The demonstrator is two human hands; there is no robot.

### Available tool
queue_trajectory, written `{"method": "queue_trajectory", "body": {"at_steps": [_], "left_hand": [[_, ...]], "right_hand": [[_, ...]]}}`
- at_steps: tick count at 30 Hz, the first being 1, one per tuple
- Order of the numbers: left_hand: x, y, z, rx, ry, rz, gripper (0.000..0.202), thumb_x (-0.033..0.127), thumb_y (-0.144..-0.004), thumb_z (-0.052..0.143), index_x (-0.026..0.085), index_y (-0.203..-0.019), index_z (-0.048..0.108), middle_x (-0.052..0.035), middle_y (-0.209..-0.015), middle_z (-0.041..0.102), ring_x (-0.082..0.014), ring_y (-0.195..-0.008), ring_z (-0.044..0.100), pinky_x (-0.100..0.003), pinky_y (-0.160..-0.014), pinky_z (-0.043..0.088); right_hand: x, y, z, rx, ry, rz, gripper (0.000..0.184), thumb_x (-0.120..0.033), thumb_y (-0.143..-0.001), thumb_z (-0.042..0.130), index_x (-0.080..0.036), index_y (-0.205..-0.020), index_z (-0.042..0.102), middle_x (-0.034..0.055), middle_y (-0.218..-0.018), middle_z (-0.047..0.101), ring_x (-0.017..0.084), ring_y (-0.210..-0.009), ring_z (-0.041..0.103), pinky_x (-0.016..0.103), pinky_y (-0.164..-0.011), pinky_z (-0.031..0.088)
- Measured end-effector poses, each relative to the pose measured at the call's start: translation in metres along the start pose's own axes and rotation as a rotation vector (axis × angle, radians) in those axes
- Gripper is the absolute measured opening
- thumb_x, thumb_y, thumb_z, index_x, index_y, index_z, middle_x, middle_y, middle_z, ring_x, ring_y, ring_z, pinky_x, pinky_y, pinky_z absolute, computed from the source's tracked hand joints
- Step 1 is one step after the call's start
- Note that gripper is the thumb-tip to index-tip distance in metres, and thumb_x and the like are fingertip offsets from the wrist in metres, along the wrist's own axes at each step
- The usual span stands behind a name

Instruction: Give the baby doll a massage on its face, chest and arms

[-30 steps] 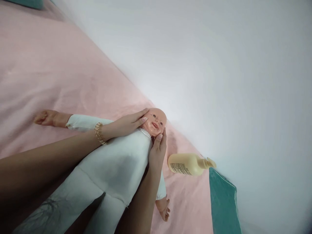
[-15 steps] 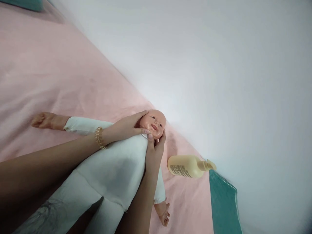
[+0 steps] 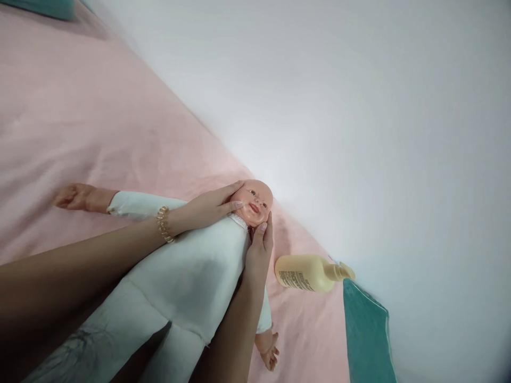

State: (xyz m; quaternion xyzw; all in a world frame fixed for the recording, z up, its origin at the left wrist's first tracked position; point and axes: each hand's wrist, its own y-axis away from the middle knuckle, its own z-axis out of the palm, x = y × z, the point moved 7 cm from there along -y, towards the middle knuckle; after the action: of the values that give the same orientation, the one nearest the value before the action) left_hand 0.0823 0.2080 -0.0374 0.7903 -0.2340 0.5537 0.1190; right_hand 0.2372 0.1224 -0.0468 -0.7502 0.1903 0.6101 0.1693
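A baby doll [image 3: 191,271] with a white cloth body and a hard plastic head lies face up, its arms spread out. My left hand [image 3: 213,207], with a coiled golden band at the wrist, cups one side of the doll's head; its thumb lies on the cheek. On the other side, my right hand [image 3: 260,247] holds the jaw, thumb near the chin and fingers partly hidden behind the head. Between the two thumbs, the frilled collar at the neck shows. To the right of my right hand, a yellow pump bottle [image 3: 305,272] lies on its side.
A pink sheet [image 3: 99,106] lies under the doll and bottle. Its edge meets a plain white surface [image 3: 339,106] running diagonally. Green fabric [image 3: 366,330] shows at the lower right, and another green item [image 3: 43,8] sits at the top left corner.
My thumbs have moved apart from below the chin, the left onto the cheek and the right along the jaw. More of the doll's collar shows. The bottle has stayed in place.
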Motion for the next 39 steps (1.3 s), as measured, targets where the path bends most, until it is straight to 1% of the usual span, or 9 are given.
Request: {"method": "queue_trajectory", "body": {"at_steps": [5,8,12,18,23,28,33,36,39], "left_hand": [[0.001,0.001,0.000,-0.011,0.018,0.001,0.067,0.053,-0.101,0.033,0.022,-0.160,0.026,-0.0029,-0.160,0.037,-0.0262,-0.145,0.039,-0.038,-0.118,0.032],[0.008,0.006,-0.003,-0.013,0.022,-0.016,0.071,0.057,-0.098,0.041,0.024,-0.159,0.028,-0.0042,-0.158,0.039,-0.0289,-0.139,0.046,-0.039,-0.112,0.040],[0.017,0.009,-0.003,-0.021,0.073,0.035,0.076,0.059,-0.090,0.055,0.028,-0.155,0.034,-0.0043,-0.149,0.052,-0.0303,-0.130,0.055,-0.037,-0.102,0.048],[0.003,0.004,0.000,0.033,0.046,0.060,0.084,0.057,-0.084,0.064,0.027,-0.156,0.032,-0.0055,-0.148,0.053,-0.0307,-0.128,0.056,-0.039,-0.101,0.049],[0.002,0.004,0.000,0.040,0.037,0.038,0.083,0.055,-0.086,0.062,0.024,-0.157,0.031,-0.0071,-0.149,0.052,-0.0317,-0.130,0.055,-0.041,-0.104,0.047],[0.008,0.007,-0.003,0.025,0.031,0.020,0.080,0.055,-0.089,0.056,0.023,-0.158,0.030,-0.0067,-0.152,0.048,-0.0306,-0.134,0.051,-0.039,-0.107,0.045],[0.010,0.006,-0.003,0.025,0.012,0.022,0.069,0.049,-0.096,0.044,0.023,-0.158,0.030,-0.0050,-0.155,0.045,-0.0284,-0.137,0.049,-0.038,-0.111,0.041],[0.008,0.004,-0.003,0.021,-0.011,0.011,0.069,0.050,-0.097,0.042,0.023,-0.159,0.028,-0.0046,-0.156,0.043,-0.0292,-0.138,0.048,-0.039,-0.112,0.040],[0.007,0.003,-0.003,0.028,-0.013,0.019,0.065,0.051,-0.100,0.033,0.019,-0.157,0.033,-0.0050,-0.156,0.042,-0.0285,-0.142,0.043,-0.038,-0.114,0.038]], "right_hand": [[0.004,-0.002,0.001,0.013,-0.086,0.008,0.072,-0.060,-0.095,0.045,-0.020,-0.155,0.034,0.0103,-0.159,0.039,0.021,-0.140,0.049,0.041,-0.114,0.043],[-0.001,0.000,0.002,0.011,-0.114,0.034,0.075,-0.061,-0.095,0.046,-0.019,-0.155,0.033,0.0111,-0.157,0.042,0.021,-0.139,0.050,0.041,-0.115,0.043],[-0.009,0.003,0.004,0.002,-0.003,0.043,0.076,-0.060,-0.089,0.058,-0.025,-0.153,0.038,0.0073,-0.154,0.047,0.023,-0.139,0.050,0.044,-0.116,0.041],[-0.011,0.006,0.007,-0.019,0.001,0.059,0.087,-0.053,-0.084,0.069,-0.026,-0.157,0.029,0.0084,-0.150,0.052,0.025,-0.133,0.056,0.045,-0.112,0.046],[-0.014,0.009,0.007,-0.012,0.044,0.055,0.085,-0.048,-0.086,0.068,-0.025,-0.157,0.028,0.0083,-0.148,0.054,0.024,-0.132,0.056,0.044,-0.111,0.046],[-0.015,0.007,0.005,-0.004,0.070,0.024,0.078,-0.055,-0.089,0.061,-0.025,-0.155,0.033,0.0081,-0.152,0.050,0.024,-0.135,0.054,0.045,-0.113,0.043],[-0.011,0.004,0.001,0.010,0.082,0.011,0.075,-0.060,-0.093,0.052,-0.024,-0.156,0.033,0.0062,-0.159,0.039,0.022,-0.145,0.042,0.043,-0.120,0.035],[-0.005,0.002,0.000,-0.002,0.043,0.021,0.076,-0.063,-0.094,0.048,-0.024,-0.157,0.030,0.0067,-0.160,0.037,0.022,-0.145,0.041,0.044,-0.119,0.035],[-0.003,0.001,0.000,-0.008,0.007,-0.005,0.076,-0.062,-0.094,0.047,-0.023,-0.157,0.030,0.0082,-0.160,0.037,0.022,-0.145,0.042,0.044,-0.119,0.036]]}}
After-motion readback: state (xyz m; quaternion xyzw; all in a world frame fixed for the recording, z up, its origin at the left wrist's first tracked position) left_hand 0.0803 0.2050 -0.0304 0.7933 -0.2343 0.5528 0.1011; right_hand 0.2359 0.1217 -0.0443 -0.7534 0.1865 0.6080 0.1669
